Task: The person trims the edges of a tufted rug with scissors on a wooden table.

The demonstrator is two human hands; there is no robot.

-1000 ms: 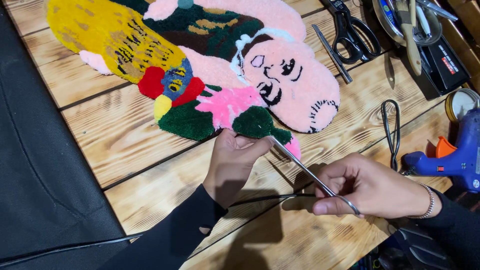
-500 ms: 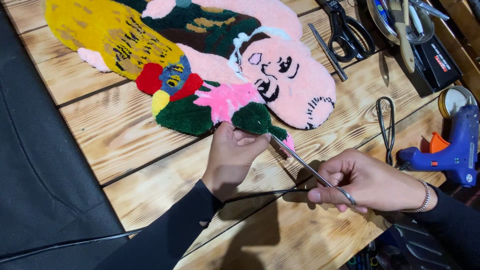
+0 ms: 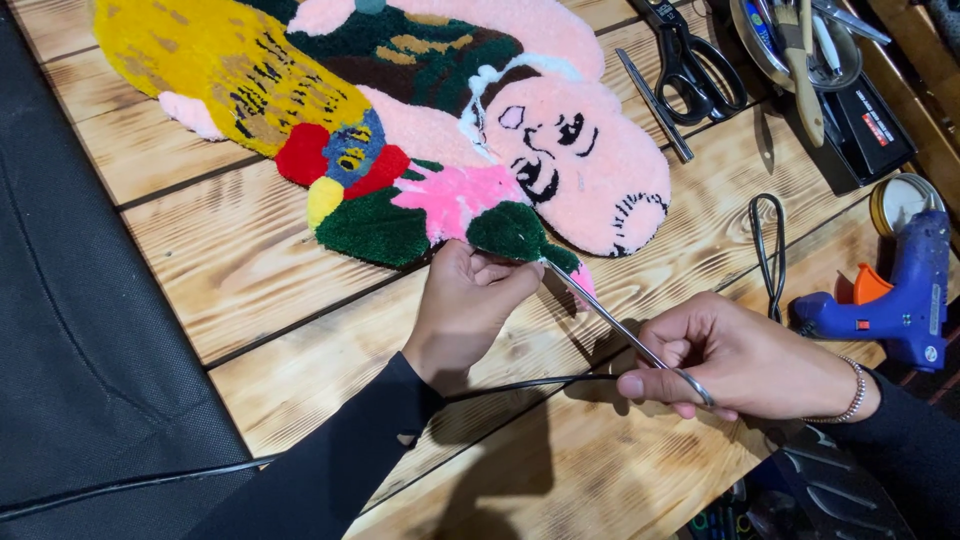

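Pinching tufted rug [image 3: 420,150] edge, left hand [image 3: 468,310]; right hand [image 3: 735,355] fingers apparently grip scissors [image 3: 620,330].

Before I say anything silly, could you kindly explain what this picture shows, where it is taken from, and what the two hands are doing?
The picture comes from a camera worn on a person's head, looking down at their own bare hands over a wooden plank table. No machine is involved. On the table lies a colourful tufted rug shaped like a figure with a pink face. The left hand pinches the rug's dark green edge. The right hand holds slim metal scissors, their tips at that same edge. Farther off lie black scissors, a blue glue gun, a round dish of brushes and a black cable.
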